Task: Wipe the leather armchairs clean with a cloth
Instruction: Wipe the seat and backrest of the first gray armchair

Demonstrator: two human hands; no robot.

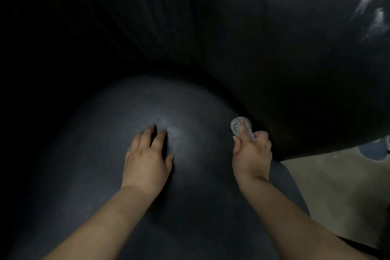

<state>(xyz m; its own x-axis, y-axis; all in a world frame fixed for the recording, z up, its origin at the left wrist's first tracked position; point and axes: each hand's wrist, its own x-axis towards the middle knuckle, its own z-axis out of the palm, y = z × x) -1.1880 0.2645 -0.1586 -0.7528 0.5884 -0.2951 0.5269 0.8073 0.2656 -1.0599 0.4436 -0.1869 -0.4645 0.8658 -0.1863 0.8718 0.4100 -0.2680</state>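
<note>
The left hand [147, 160] is lying flat, fingers spread wide, on the rounded seat cushion [118, 124] of the dark leather armchair [232, 27]. At about three o'clock from it, the right hand [252, 152] is gripping a bunched grey cloth [237, 125], pressing it where the cushion is meeting what is probably the backrest; the dim light is making that hard to judge. Pale floor [341, 186] is showing at four o'clock.

We see two bare forearms, with no sleeves covering them as far as the lower edge of the view. Our left hand [147, 160] and our right hand [252, 152] carry no gloves, rings, watch or bracelet. The fingernails look short and unpainted, though the dim light hides details.
</note>
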